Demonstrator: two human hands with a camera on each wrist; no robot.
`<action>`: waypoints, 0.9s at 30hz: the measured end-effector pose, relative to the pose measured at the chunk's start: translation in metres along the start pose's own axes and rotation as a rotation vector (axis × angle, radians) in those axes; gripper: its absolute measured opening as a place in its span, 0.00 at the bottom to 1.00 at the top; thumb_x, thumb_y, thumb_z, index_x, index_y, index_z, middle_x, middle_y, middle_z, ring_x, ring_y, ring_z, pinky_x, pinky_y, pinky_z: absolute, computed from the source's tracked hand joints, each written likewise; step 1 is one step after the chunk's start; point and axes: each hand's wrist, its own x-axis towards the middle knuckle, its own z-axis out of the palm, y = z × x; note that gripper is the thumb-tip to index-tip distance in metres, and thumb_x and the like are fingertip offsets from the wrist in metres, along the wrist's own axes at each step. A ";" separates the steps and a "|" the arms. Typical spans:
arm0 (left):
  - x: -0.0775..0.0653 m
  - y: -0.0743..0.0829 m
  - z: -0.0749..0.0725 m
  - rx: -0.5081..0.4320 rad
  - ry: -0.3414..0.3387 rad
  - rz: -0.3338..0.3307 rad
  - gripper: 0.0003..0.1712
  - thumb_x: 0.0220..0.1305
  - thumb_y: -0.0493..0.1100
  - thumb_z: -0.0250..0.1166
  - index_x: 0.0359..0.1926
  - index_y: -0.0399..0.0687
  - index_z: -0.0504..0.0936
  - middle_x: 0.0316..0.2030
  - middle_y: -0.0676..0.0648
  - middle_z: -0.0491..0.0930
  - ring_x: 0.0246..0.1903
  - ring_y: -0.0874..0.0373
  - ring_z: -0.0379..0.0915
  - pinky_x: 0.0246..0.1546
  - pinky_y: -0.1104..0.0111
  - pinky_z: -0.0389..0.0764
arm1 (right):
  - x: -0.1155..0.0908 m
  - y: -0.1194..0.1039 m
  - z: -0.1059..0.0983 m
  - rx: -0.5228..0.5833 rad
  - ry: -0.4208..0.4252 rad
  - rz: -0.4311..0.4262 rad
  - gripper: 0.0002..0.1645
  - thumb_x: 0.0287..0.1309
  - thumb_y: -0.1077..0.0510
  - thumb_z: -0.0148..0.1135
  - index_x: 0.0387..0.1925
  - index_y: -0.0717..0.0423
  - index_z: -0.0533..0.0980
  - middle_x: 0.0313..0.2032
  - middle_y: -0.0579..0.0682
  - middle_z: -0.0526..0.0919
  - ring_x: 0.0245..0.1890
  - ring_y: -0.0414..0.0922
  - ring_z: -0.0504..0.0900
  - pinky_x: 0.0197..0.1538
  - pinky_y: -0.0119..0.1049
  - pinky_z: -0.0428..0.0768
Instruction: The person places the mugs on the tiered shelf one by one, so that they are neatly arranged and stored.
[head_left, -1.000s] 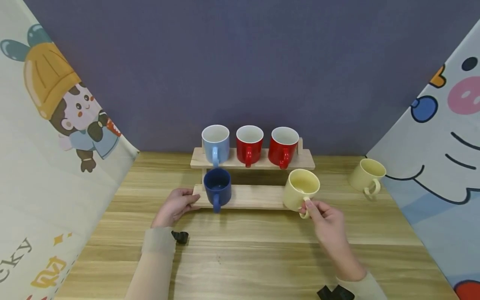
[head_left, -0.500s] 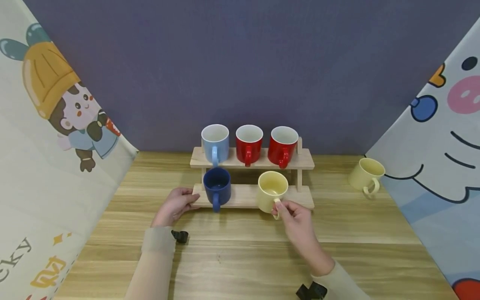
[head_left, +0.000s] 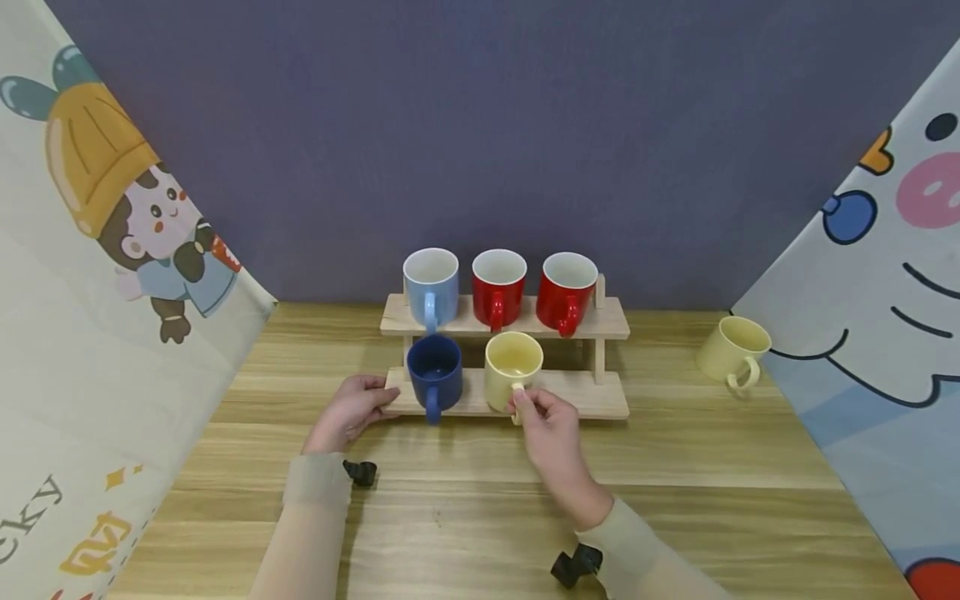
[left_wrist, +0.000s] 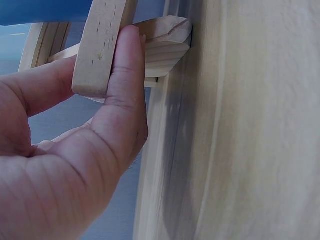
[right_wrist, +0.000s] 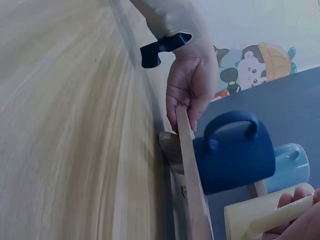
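Note:
A two-tier wooden rack [head_left: 585,395] stands in the middle of the table. My left hand [head_left: 349,412] grips the left end of its lower board, thumb above and fingers below; the left wrist view shows the board end [left_wrist: 95,60] pinched there. My right hand [head_left: 553,437] pinches the handle of a pale yellow mug [head_left: 504,377], upright and close over the middle of the lower board. In the right wrist view a narrow gap shows between this yellow mug [right_wrist: 250,216] and the board. A dark blue mug [head_left: 435,383] sits left of it, handle toward me.
On the upper board a light blue mug [head_left: 442,302] and two red mugs [head_left: 510,300] stand in a row, handles forward. Another yellow mug [head_left: 720,354] stands on the table [head_left: 450,533] at the right. A dark backdrop [head_left: 480,125] rises behind the rack, with printed cloth on both sides.
My right hand has carried the yellow mug leftward along the lower board, from its right end to beside the dark blue mug. My left hand keeps its place on the board.

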 end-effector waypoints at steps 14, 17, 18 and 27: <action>0.000 0.000 0.001 -0.006 0.006 -0.009 0.36 0.75 0.31 0.58 0.71 0.15 0.50 0.62 0.23 0.59 0.53 0.41 0.73 0.52 0.58 0.84 | 0.001 0.008 0.022 0.011 0.026 0.013 0.14 0.71 0.59 0.64 0.34 0.68 0.85 0.31 0.55 0.86 0.32 0.48 0.79 0.31 0.27 0.77; 0.000 -0.001 0.000 -0.009 0.002 -0.014 0.37 0.75 0.31 0.58 0.72 0.15 0.48 0.65 0.22 0.57 0.54 0.40 0.72 0.52 0.58 0.84 | 0.001 0.013 0.026 0.006 0.027 0.018 0.14 0.71 0.59 0.64 0.33 0.68 0.85 0.31 0.55 0.85 0.30 0.46 0.77 0.29 0.27 0.75; 0.000 -0.001 0.000 -0.008 0.000 -0.016 0.38 0.75 0.32 0.58 0.72 0.15 0.47 0.66 0.21 0.55 0.55 0.39 0.71 0.52 0.58 0.84 | 0.001 0.014 0.027 0.004 0.027 0.016 0.14 0.71 0.59 0.64 0.33 0.67 0.85 0.31 0.55 0.85 0.29 0.45 0.76 0.27 0.27 0.74; 0.000 0.002 0.001 -0.004 0.000 -0.013 0.37 0.76 0.31 0.57 0.72 0.16 0.47 0.69 0.21 0.52 0.58 0.37 0.69 0.52 0.58 0.84 | 0.001 0.016 0.030 -0.042 0.004 -0.005 0.12 0.70 0.60 0.65 0.31 0.63 0.86 0.29 0.52 0.86 0.22 0.41 0.69 0.23 0.27 0.67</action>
